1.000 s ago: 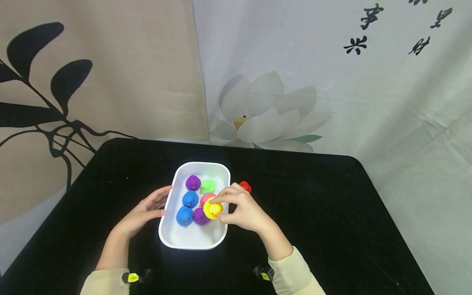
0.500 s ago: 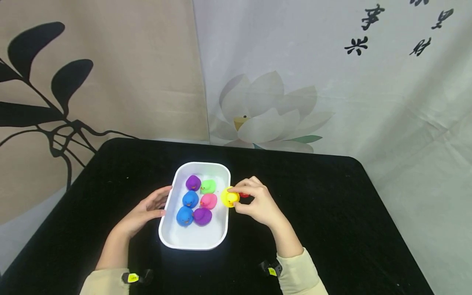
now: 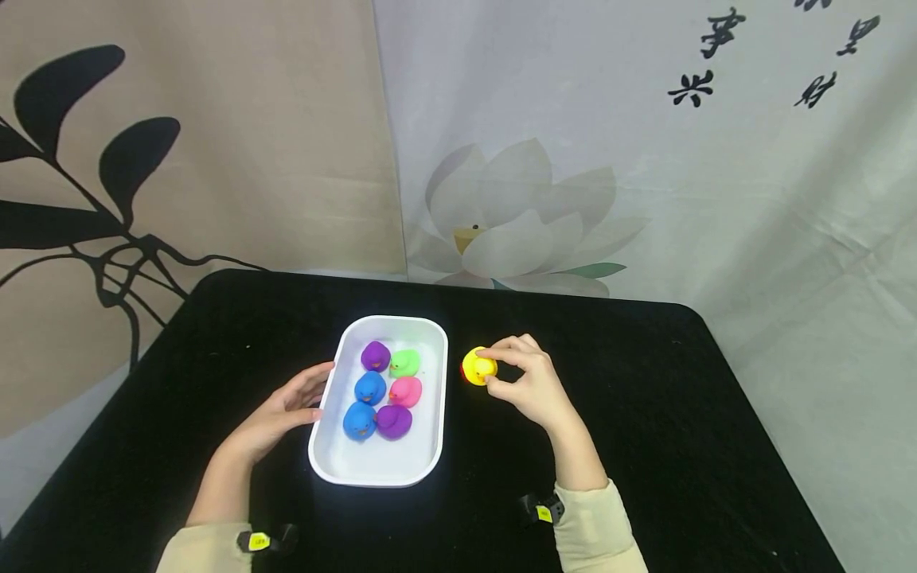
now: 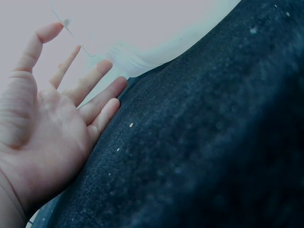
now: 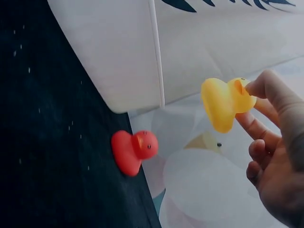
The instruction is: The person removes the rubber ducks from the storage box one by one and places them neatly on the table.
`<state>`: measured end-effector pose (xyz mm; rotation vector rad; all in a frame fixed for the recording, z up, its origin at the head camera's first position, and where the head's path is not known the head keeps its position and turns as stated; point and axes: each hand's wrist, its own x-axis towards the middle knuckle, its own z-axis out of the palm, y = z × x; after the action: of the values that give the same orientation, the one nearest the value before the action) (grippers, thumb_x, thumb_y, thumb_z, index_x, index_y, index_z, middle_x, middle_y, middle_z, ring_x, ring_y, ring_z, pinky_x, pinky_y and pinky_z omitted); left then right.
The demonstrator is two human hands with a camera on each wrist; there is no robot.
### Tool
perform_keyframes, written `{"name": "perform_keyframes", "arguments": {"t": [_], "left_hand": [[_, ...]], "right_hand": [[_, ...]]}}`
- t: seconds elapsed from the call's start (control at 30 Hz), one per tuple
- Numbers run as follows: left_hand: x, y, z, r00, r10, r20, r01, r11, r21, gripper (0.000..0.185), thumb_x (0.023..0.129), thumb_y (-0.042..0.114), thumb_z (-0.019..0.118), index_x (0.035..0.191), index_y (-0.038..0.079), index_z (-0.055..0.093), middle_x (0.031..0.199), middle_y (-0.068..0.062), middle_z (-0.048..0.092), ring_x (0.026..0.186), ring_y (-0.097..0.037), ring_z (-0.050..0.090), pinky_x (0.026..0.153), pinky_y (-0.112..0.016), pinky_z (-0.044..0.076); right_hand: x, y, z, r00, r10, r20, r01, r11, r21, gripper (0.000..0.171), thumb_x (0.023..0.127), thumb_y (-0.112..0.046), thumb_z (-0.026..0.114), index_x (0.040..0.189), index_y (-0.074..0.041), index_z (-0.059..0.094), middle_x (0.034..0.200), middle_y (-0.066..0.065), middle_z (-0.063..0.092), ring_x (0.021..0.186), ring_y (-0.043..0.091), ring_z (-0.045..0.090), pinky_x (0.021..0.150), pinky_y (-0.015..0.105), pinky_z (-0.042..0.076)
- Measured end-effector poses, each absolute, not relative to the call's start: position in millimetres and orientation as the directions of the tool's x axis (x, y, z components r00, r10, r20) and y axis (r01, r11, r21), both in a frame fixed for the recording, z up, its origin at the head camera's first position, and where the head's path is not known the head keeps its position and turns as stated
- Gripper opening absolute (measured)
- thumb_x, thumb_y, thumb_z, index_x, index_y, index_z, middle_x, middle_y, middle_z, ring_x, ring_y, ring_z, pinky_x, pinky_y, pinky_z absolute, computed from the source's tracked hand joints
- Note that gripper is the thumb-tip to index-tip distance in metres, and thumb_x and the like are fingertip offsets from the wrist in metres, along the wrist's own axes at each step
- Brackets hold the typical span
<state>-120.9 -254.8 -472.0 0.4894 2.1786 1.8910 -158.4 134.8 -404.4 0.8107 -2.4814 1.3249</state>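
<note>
My right hand (image 3: 530,383) pinches a yellow rubber duck (image 3: 474,367) between thumb and fingers, to the right of the white tray (image 3: 376,468). In the right wrist view the yellow duck (image 5: 217,105) hangs above the table, near a red rubber duck (image 5: 126,152) that stands on the black cloth. From the head camera the red duck is nearly all covered by the yellow one. My left hand (image 3: 278,407) has its fingertips right at the tray's left side; the left wrist view shows its fingers (image 4: 90,83) extended and the palm bare.
Inside the tray sit several rubber ducks: a purple duck (image 3: 376,356) and a green duck (image 3: 407,362) at the back, a pink duck (image 3: 406,391), two blue ones and another purple one. Black cloth (image 3: 630,414) covers the table. Behind it hangs a printed curtain (image 3: 286,143).
The yellow duck has travelled in my right hand from over the tray, across its right rim, to above the red duck. My left hand and the tray have stayed put.
</note>
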Motion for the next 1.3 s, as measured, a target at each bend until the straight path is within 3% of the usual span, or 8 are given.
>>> {"name": "perform_keyframes", "arguments": {"t": [0.17,0.47,0.77,1.3], "left_hand": [[-121,-255,-472,-0.924,0.378,0.053,0.108,0.124,0.986,0.062,0.084,0.007,0.057,0.139,0.013,0.03,0.14,-0.01,0.033,0.121,-0.031,0.039,0.088,-0.05,0.04],[-120,-256,-472,-0.931,0.362,0.044,0.095,0.123,0.988,0.061,0.083,0.007,0.058,0.138,0.014,0.031,0.14,-0.009,0.034,0.12,-0.03,0.04,0.088,-0.05,0.04],[-120,-257,-474,-0.931,0.363,0.039,0.09,0.122,0.988,0.061,0.083,0.007,0.058,0.138,0.015,0.031,0.14,-0.009,0.034,0.12,-0.031,0.04,0.088,-0.05,0.04],[-120,-254,-472,-0.927,0.371,0.048,0.104,0.132,0.986,0.06,0.084,0.008,0.057,0.138,0.014,0.031,0.14,-0.01,0.034,0.12,-0.032,0.04,0.088,-0.05,0.04]], "right_hand": [[-164,145,-409,-0.851,-0.334,0.406,-0.523,0.458,-0.719,0.035,0.069,-0.006,0.071,0.103,-0.018,0.068,0.096,-0.01,0.059,0.089,0.011,0.044,0.071,0.034,0.043],[-173,161,-424,-0.887,-0.286,0.363,-0.458,0.448,-0.768,0.036,0.069,-0.001,0.07,0.101,-0.018,0.068,0.097,-0.007,0.059,0.091,0.017,0.045,0.076,0.05,0.04],[-180,169,-442,-0.902,-0.281,0.329,-0.428,0.462,-0.777,0.034,0.068,-0.003,0.069,0.101,-0.014,0.069,0.095,-0.007,0.06,0.093,0.03,0.048,0.078,0.051,0.04],[-192,179,-468,-0.933,-0.282,0.224,-0.34,0.485,-0.806,0.035,0.069,-0.006,0.068,0.102,-0.018,0.068,0.099,-0.007,0.059,0.092,0.027,0.048,0.077,0.045,0.039]]}}
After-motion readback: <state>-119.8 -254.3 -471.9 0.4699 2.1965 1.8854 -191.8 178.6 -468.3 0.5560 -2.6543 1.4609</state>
